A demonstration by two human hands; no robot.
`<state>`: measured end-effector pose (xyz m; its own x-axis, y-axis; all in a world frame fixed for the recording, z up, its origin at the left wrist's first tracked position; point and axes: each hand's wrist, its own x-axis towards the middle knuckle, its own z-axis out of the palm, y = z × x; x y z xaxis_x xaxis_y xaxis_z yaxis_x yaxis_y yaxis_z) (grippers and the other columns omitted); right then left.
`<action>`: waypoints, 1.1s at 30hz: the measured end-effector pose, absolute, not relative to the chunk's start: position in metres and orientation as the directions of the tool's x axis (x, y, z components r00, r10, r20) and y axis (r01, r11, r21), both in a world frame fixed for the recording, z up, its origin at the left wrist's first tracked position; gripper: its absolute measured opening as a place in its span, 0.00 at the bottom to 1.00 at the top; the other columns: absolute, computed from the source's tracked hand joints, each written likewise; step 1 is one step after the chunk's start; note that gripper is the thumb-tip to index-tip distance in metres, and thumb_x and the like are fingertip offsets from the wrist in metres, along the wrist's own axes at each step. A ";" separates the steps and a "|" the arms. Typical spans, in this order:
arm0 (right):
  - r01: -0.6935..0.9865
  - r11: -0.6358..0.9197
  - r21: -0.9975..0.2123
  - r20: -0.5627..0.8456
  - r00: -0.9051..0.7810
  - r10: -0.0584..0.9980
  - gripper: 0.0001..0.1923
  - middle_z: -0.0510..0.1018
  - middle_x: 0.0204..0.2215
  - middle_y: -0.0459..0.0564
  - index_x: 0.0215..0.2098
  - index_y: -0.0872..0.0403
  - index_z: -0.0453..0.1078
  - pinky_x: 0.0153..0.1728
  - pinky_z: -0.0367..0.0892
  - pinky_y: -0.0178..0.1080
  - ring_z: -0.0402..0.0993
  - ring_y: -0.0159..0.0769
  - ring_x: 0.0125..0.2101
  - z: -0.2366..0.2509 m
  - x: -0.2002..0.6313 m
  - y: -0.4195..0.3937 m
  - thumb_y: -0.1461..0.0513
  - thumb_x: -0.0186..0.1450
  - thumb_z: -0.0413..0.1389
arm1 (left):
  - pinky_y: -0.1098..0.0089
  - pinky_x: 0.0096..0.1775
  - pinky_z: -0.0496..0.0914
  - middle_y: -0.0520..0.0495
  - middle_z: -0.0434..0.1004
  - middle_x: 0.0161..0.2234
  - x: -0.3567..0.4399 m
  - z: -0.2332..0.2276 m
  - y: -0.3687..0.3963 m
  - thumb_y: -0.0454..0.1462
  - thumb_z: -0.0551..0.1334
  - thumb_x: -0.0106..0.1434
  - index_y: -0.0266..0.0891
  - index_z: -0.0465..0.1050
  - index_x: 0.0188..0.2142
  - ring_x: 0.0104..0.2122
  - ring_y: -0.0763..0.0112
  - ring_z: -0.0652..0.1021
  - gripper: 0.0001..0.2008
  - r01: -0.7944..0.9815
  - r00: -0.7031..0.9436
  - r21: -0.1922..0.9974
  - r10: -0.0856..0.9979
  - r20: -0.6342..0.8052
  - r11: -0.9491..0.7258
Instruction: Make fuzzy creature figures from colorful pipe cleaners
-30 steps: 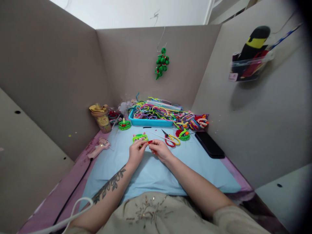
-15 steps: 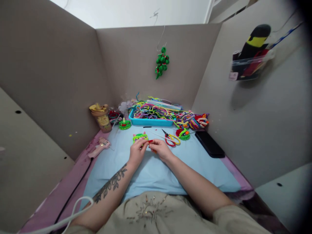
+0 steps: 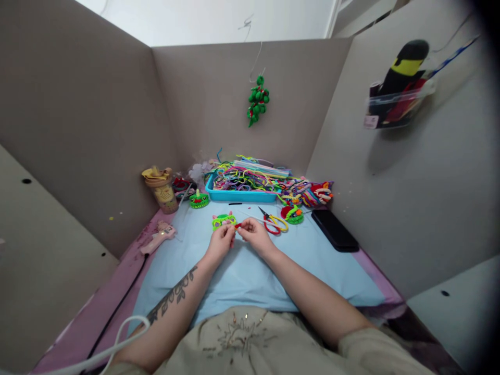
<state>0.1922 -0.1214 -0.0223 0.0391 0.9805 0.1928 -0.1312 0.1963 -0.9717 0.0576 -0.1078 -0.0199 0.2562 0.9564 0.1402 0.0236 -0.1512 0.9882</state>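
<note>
Both hands, left [image 3: 221,244] and right [image 3: 254,237], fingers pinched shut on red piece [image 3: 238,225] above surface [image 3: 312,271]. Tiny; might slip, roll toward scissors [image 3: 273,223].

Partition panels [image 3: 78,120]: grey-brown board, three sides, filling the left, centre and right of the frame; the left and right ones angle inward to the back panel [image 3: 219,99]. Small dark holes dot the lower left and lower right panels.
Room wall [image 3: 219,21]: white, top centre, above the partition; a pale frame edge at upper right.
Worktop [image 3: 117,291]: lilac surface, lower half of the frame, covered at its centre by a light blue mat [image 3: 242,276].
Light: even, soft, from above; faint shadows on the right panel [image 3: 390,208]. Right edge of the frame is darkened.
</note>
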 end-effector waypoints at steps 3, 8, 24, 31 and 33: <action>-0.119 0.186 -0.975 0.183 0.031 0.983 0.11 0.67 0.19 0.39 0.28 0.54 0.62 0.22 0.55 0.32 0.61 0.26 0.19 -0.025 0.194 -0.118 0.59 0.51 0.60 | 0.75 0.18 0.53 0.57 0.61 0.16 0.057 -0.021 -0.108 0.50 0.59 0.55 0.38 0.61 0.21 0.14 0.81 0.61 0.19 -0.066 0.295 0.997 0.953 0.062 -0.044; -0.097 0.204 -0.974 0.205 0.002 0.979 0.09 0.68 0.20 0.40 0.26 0.55 0.65 0.24 0.55 0.33 0.61 0.26 0.20 -0.028 0.197 -0.115 0.60 0.51 0.60 | 0.76 0.16 0.51 0.58 0.60 0.15 0.057 -0.021 -0.110 0.50 0.59 0.56 0.37 0.61 0.21 0.13 0.83 0.59 0.19 -0.082 0.339 0.997 0.940 0.018 0.011; -0.078 0.257 -0.963 0.262 -0.070 0.962 0.11 0.69 0.20 0.42 0.28 0.55 0.69 0.24 0.56 0.33 0.59 0.27 0.21 -0.018 0.198 -0.119 0.55 0.53 0.59 | 0.87 0.11 0.42 0.56 0.56 0.21 0.046 0.004 -0.110 0.33 0.53 0.64 0.32 0.63 0.28 0.12 0.90 0.54 0.09 -0.319 0.639 0.637 0.655 -0.403 0.702; -0.041 0.310 -0.950 0.312 -0.090 0.946 0.10 0.69 0.21 0.43 0.27 0.54 0.66 0.26 0.58 0.34 0.61 0.29 0.23 -0.012 0.197 -0.126 0.55 0.57 0.56 | 0.87 0.11 0.42 0.57 0.56 0.22 0.045 -0.001 -0.111 0.36 0.59 0.61 0.34 0.63 0.28 0.13 0.90 0.53 0.08 -0.298 0.700 0.656 0.626 -0.344 0.693; -0.024 0.315 -0.949 0.316 -0.083 0.945 0.10 0.68 0.21 0.42 0.27 0.53 0.65 0.27 0.58 0.34 0.62 0.30 0.23 -0.013 0.197 -0.126 0.55 0.58 0.55 | 0.87 0.12 0.43 0.57 0.57 0.22 0.047 -0.005 -0.113 0.39 0.62 0.58 0.34 0.63 0.29 0.13 0.90 0.54 0.10 -0.293 0.655 0.740 0.691 -0.306 0.605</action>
<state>0.1973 -0.1258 -0.0132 -0.0834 0.9451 0.3159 -0.0236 0.3150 -0.9488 0.0471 -0.1125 -0.0054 0.6546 0.6913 -0.3059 -0.2931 0.6051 0.7403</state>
